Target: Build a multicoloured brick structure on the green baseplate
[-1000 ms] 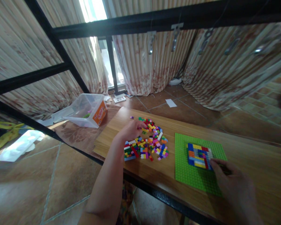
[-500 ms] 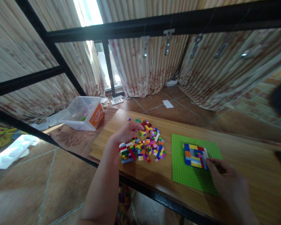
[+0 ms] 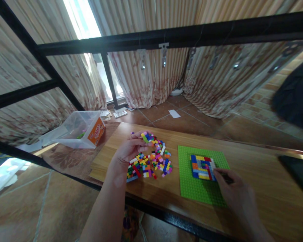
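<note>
My left hand point(image 3: 131, 148) is over the far left part of a pile of small coloured toy bricks point(image 3: 156, 159). Its fingers are closed round a little yellow and lime-green toy brick piece point(image 3: 143, 136), partly covered by them. On the right, a flat block of joined toy bricks point(image 3: 202, 167), in blue, yellow, orange, red and white, lies on a green studded baseplate point(image 3: 189, 190). Thumb and fingers of my right hand point(image 3: 233, 186) pinch the block's right edge. The palm hides the baseplate's near right corner.
Both the pile and the baseplate rest on a wooden tabletop point(image 3: 166, 196). A clear plastic box point(image 3: 84, 143) with an orange label stands beyond its left end. A dark flat device point(image 3: 296, 174) lies at the right. A black metal bar point(image 3: 131, 43) crosses in front of curtains point(image 3: 166, 77).
My head view has turned slightly right and up. My left hand has drawn a little up and back with the yellow and green piece. My right hand stays at the block's edge.
</note>
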Available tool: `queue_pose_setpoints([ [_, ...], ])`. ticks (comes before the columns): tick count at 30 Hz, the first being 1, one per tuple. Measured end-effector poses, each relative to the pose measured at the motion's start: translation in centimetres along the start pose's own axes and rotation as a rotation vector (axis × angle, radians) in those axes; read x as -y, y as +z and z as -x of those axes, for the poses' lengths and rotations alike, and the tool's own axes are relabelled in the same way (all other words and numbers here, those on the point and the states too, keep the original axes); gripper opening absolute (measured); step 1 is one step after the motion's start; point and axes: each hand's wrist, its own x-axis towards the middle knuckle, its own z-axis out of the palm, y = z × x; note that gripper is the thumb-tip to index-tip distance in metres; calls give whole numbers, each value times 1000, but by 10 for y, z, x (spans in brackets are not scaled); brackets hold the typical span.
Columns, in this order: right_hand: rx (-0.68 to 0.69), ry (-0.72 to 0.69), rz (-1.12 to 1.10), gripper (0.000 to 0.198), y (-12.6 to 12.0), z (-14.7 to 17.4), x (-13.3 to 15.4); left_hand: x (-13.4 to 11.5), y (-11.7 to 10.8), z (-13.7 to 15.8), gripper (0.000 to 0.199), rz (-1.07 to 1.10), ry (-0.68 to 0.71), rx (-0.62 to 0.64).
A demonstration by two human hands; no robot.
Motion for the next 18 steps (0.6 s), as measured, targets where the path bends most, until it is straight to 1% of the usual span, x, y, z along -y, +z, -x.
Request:
queue_pose_setpoints([
  [4,-17,-45,5,44,0,1,-1,3,5,-5,34,130,-9,-60],
  [8,-22,-54,13,45,1,1,-3,3,6,-7,28,178,1,-147],
  [13,-30,-62,15,45,1,1,-4,0,1,-7,19,45,11,-224],
  [18,-8,-61,32,43,-1,2,-3,-5,-4,-4,22,-105,37,-276],
])
